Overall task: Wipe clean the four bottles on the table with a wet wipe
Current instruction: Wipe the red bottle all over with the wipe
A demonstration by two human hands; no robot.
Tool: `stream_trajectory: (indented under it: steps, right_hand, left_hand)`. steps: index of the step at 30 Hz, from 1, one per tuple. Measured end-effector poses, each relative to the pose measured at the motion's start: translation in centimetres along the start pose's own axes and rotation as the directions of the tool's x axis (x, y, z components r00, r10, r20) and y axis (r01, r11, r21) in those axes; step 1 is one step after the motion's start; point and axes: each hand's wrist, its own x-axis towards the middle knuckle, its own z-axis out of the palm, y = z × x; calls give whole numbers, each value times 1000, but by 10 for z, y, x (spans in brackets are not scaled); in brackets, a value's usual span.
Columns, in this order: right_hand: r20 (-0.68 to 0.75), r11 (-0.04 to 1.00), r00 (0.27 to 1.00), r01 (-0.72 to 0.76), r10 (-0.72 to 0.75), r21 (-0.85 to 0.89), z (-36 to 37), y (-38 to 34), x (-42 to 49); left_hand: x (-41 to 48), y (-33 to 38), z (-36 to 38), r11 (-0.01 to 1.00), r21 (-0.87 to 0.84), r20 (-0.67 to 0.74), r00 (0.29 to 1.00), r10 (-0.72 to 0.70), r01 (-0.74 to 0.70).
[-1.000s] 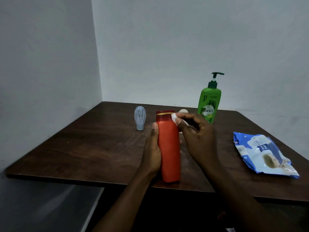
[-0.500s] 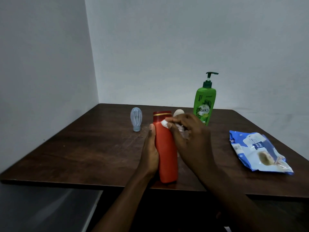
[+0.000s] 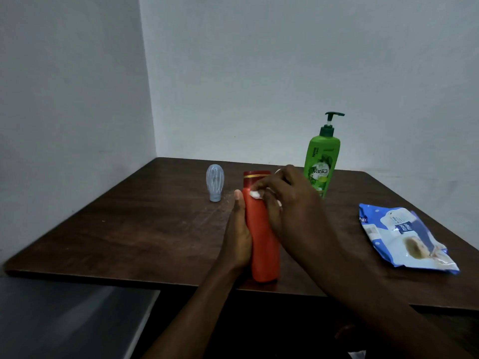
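A tall red bottle stands upright near the table's front edge. My left hand grips its left side. My right hand presses a small white wet wipe against the bottle's upper front, just below the gold-banded cap. A green pump bottle stands behind, at the back right. A small pale blue bottle rests cap-down at the back left. A white object peeks out behind my right hand, mostly hidden.
A blue and white wet wipe pack lies on the right of the dark wooden table. White walls close in behind and to the left. A grey surface sits below the table's front left edge.
My right hand with the wipe has slid from the bottle's cap area leftward and down across its upper front. The left hand keeps its hold on the bottle.
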Motion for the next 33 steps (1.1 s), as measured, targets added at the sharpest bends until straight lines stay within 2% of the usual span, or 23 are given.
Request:
stream_trajectory:
  steps: [5, 8, 11, 13, 16, 18, 20, 24, 29, 33]
  right_hand:
    - [-76, 998, 995, -59, 59, 9, -6, 24, -1]
    - [-71, 987, 986, -149, 153, 57, -5, 39, -1]
    - [-8, 946, 965, -254, 262, 203, 0, 41, 0]
    - [13, 873, 940, -323, 342, 365, 0, 36, 2]
    - [-47, 811, 928, -298, 370, 503, -2, 30, 0]
    - [-92, 865, 951, -227, 296, 447, -2, 27, -6]
    - [-90, 940, 984, -117, 153, 321, -1, 26, -17]
    - [52, 968, 994, 85, -100, 237, 6, 33, -49]
    - [275, 961, 938, 149, -212, 233, 4, 31, -86]
    - [281, 950, 930, 164, -239, 267, -3, 31, -90]
  left_hand:
    - [-6, 6, -3, 997, 73, 67, 997, -22, 17]
    - [-10, 9, 1, 995, 102, 80, 996, -27, 19]
    - [-10, 8, 2, 994, 108, 68, 997, -29, 21]
    - [-10, 8, 2, 994, 109, 44, 999, -27, 22]
    - [-8, 8, 0, 997, 74, 29, 999, -30, 27]
    - [-6, 7, 0, 998, 55, 5, 1000, -27, 26]
    - [-3, 5, -2, 998, 45, -30, 999, -34, 35]
    - [2, 7, -5, 986, -47, -45, 986, -161, 159]
    - [6, 8, -9, 974, -138, -26, 982, -185, 180]
    - [6, 9, -9, 963, -154, 5, 975, -222, 220]
